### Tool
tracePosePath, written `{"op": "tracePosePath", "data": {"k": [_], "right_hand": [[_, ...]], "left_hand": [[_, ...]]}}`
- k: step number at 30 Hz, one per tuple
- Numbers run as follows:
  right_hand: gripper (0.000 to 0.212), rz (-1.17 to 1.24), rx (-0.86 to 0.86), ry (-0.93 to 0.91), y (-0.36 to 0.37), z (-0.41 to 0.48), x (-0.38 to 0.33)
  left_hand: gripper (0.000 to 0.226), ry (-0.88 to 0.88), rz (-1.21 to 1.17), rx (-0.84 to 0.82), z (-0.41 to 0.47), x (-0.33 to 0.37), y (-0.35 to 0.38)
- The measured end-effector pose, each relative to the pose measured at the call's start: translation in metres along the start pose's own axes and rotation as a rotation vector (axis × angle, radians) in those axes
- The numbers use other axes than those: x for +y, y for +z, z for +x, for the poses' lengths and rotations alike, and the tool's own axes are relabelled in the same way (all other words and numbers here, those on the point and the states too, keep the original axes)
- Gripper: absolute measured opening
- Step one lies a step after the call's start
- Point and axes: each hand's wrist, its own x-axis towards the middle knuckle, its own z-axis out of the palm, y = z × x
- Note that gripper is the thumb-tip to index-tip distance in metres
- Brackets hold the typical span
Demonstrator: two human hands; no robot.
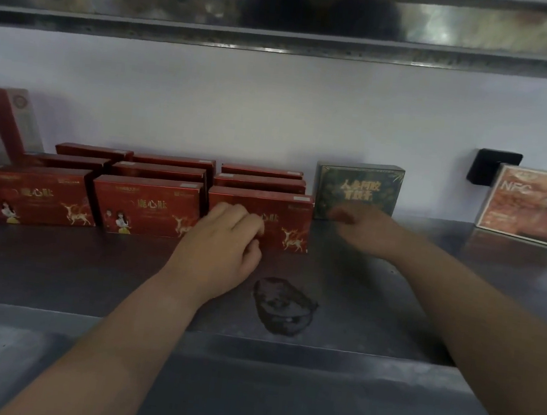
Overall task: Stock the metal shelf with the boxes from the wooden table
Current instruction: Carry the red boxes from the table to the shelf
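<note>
On the metal shelf [54,267]: red boxes [149,207] stand upright in three files, each three deep, printed faces toward the front edge.
End box [293,216]: the front red one of the right-hand file, just beside the green box [359,186].
Green box position: upright, right of the red files, set further back than the end box's face.
Left hand [223,246]: knuckles against the end box's front face, fingers curled in, thumb low by its bottom edge; I cannot tell whether it grips anything.
Right hand [361,231]: blurred, at the green box's lower front; its fingers cannot be made out.
Far right: an NFC box [534,206] stands well apart, before a black wall fitting [488,163].
Far left: tall red-and-silver boxes [5,122] lean behind the files.
Shelf surface: a dark stain [283,305] lies between the forearms.
</note>
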Motion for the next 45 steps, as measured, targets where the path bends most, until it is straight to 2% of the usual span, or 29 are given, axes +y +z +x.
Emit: {"op": "tracePosePath", "data": {"k": [2, 4, 7, 9, 13, 15, 20, 23, 27, 36, 45], "right_hand": [[0.041, -0.153, -0.135, 0.019, 0.001, -0.029, 0.000], [0.041, -0.223, -0.214, 0.040, 0.005, -0.057, 0.001], [0.047, -0.228, -0.154, 0.027, 0.016, -0.098, 0.003], [0.049, -0.245, -0.074, 0.022, 0.024, -0.128, 0.003], [0.064, -0.296, 0.120, 0.061, 0.043, -0.192, 0.000], [0.064, -0.343, 0.164, 0.133, 0.055, -0.227, -0.001], [0.049, -0.389, 0.244, 0.267, 0.098, -0.324, -0.012], [0.040, -0.327, 0.206, 0.383, 0.128, -0.384, -0.020], [0.036, -0.253, 0.087, 0.599, 0.171, -0.468, -0.021], [0.039, -0.001, -0.042, 0.992, 0.260, -0.673, -0.055], [0.040, 0.171, 0.066, 1.381, 0.332, -0.817, -0.130]], "left_hand": [[0.025, 0.061, -0.075, -0.201, -0.004, 0.014, -0.002], [0.032, 0.018, -0.174, -0.381, -0.008, 0.029, 0.000], [0.044, 0.013, -0.302, -0.541, -0.012, 0.051, 0.000], [0.049, 0.066, -0.313, -0.582, -0.012, 0.066, -0.003], [0.068, 0.182, -0.148, -0.646, -0.024, 0.096, -0.002], [0.077, 0.259, -0.104, -0.608, -0.035, 0.109, 0.001], [0.052, 0.536, -0.280, -0.337, -0.077, 0.151, 0.009], [0.042, 0.649, -0.430, -0.306, -0.114, 0.190, 0.015], [0.033, 0.727, -0.542, -0.534, -0.178, 0.251, 0.028], [0.051, 0.994, -0.531, -0.944, -0.332, 0.378, 0.017], [0.051, 1.419, -0.488, -1.058, -0.423, 0.472, -0.028]]}}
